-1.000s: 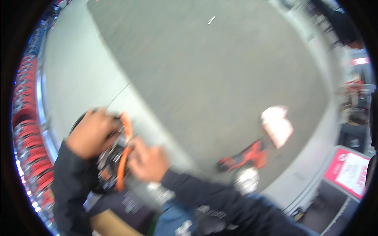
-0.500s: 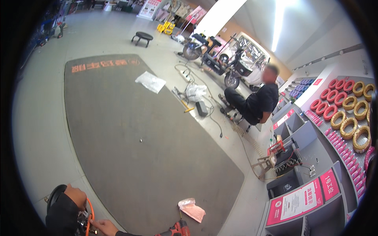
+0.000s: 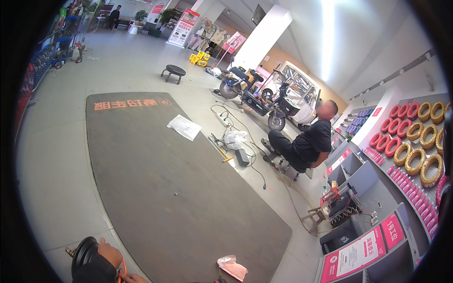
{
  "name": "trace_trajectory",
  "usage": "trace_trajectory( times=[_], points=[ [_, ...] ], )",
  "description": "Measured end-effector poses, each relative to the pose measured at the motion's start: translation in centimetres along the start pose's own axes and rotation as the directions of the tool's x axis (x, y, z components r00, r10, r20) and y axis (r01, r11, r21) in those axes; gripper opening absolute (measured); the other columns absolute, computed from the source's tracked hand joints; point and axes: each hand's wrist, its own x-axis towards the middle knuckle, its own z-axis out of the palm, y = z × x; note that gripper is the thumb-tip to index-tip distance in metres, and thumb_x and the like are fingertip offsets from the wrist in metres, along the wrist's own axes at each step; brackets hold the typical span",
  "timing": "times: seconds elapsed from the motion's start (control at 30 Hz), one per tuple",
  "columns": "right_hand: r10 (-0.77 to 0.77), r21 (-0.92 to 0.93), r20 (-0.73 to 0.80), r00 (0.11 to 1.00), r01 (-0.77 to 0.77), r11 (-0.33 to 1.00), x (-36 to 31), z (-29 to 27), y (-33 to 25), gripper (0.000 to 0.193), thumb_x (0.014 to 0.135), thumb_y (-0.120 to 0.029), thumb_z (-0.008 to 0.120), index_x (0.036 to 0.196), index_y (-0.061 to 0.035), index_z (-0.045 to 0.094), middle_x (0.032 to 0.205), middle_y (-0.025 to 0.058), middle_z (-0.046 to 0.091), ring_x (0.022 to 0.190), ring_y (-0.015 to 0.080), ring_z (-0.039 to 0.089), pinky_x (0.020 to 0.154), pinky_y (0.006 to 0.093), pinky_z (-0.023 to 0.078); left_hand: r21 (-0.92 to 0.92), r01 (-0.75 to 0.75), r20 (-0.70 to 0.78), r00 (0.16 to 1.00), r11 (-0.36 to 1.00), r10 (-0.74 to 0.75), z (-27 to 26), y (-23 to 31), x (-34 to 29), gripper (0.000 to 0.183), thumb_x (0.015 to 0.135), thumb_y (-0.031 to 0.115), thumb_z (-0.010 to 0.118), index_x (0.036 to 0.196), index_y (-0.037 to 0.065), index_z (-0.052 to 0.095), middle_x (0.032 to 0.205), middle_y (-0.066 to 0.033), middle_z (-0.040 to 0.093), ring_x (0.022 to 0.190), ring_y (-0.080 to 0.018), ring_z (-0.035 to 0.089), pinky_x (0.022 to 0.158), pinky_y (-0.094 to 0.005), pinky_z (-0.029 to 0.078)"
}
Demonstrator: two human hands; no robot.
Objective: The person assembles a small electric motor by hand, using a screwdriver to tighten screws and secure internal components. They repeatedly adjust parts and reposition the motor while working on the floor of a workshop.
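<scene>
At the upper left of the frame, shelving (image 3: pixel 46 60) ran into the dark fisheye rim, its stock too blurred to make out. In the lower left lay the black round part (image 3: pixel 84 257) you were working at, a brass-coloured fitting (image 3: pixel 70 252) jutting from its left side; your dark sleeve (image 3: pixel 96 270) covered its lower right. Your left hand (image 3: pixel 110 253) was against its right edge with the fingers bent, but their tips were hidden, so I could not tell what they closed on. Just right of it an orange tube (image 3: pixel 124 268) curved down out of view. Your right hand (image 3: pixel 134 279) was beside that tube, mostly cut off by the lower edge; whether it gripped or lay loose, I could not tell.

From there a grey mat (image 3: pixel 188 207) filled the middle, a white packaging sheet (image 3: pixel 184 127) on its far right side. At the bottom, near centre, lay a pink packet (image 3: pixel 233 269); left of it only a sliver of a red tool (image 3: pixel 220 281) showed. Right of centre, a seated person (image 3: pixel 306 139) partly hid a white vehicle (image 3: pixel 302 87). At the right, wrapped tyres (image 3: pixel 415 160) hung in rows, some lost past the rim.
</scene>
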Motion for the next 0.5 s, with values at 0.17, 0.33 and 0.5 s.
trace_trajectory(
  times=[0.17, 0.33, 0.5],
  points=[
    [-0.031, 0.05, -0.116, 0.993, 0.037, 0.998, -3.6, -0.2, -4.1, 0.067, 0.11, -0.063, 0.061, 0.113, 0.0011, 0.079, 0.092, 0.0192, 0.08, 0.087, 0.0281, 0.076, 0.085, 0.0439, 0.059, -0.403, 0.04, -0.087, 0.993, 0.915, -0.082, -7.2, 2.2, -4.8, 0.034, 0.107, 0.039, 0.068, 0.113, 0.006, 0.075, 0.095, -0.014, 0.081, 0.092, -0.0329, 0.078, 0.089, -0.0496, 0.056],
    [-0.004, -0.126, -0.117, 0.993, -0.011, 0.992, -1.7, 0.2, -2.0, 0.052, 0.113, -0.051, 0.064, 0.128, -0.0011, 0.07, 0.096, 0.0194, 0.081, 0.087, 0.0281, 0.077, 0.081, 0.0428, 0.06, -0.997, 0.055, 0.057, 0.997, 0.058, 0.044, -7.4, 0.6, -5.8, 0.033, 0.115, 0.034, 0.06, 0.114, 0.003, 0.071, 0.09, -0.0085, 0.072, 0.085, -0.017, 0.072, 0.072, -0.0369, 0.058],
    [-0.888, -0.676, -0.142, 0.437, 0.612, 0.409, -1.1, -4.3, 1.2, 0.036, 0.117, -0.041, 0.058, 0.122, -0.0052, 0.066, 0.125, 0.0205, 0.072, 0.112, 0.0385, 0.07, 0.098, 0.0531, 0.055, -0.672, 0.357, 0.088, 0.908, -0.649, 0.409, -15.2, 6.8, -6.4, 0.042, 0.112, 0.027, 0.058, 0.074, 0.018, 0.043, 0.065, 0.0065, 0.027, 0.054, -0.0063, 0.031, 0.051, -0.025, 0.028]
  ],
)
